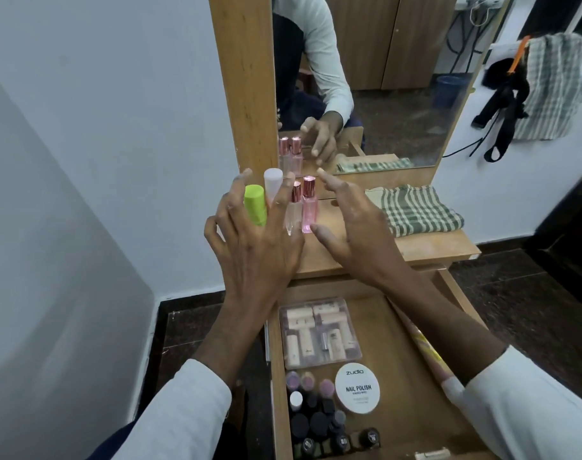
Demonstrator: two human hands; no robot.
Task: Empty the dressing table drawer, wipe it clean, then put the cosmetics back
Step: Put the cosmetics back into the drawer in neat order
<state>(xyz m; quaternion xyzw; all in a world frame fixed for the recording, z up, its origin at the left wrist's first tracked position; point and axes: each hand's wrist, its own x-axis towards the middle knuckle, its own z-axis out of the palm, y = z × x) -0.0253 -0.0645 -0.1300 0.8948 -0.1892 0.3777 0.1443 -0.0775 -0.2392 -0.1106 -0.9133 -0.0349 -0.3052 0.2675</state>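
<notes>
Wooden drawer [395,330] open, crowded with cosmetics [319,330].

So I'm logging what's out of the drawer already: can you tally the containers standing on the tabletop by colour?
Green stick: 1
White stick: 1
Clear bottle, rose-gold cap: 1
Pink bottle, rose-gold cap: 1
Total: 4, mirror reflections excluded.

Left hand [249,240] covers the lower part of the green tube [255,204] and the base of the white tube [272,185] behind it; whether either stands on the tabletop [415,247] cannot be told. Drawer [395,330]: near end cut off by the bottom edge. At that end, small dark bottles [319,426] blurred, labels unreadable. Clear case [319,330] at the drawer's far end: contents soft, print illegible. Right forearm hides part of the drawer's right wall.
</notes>
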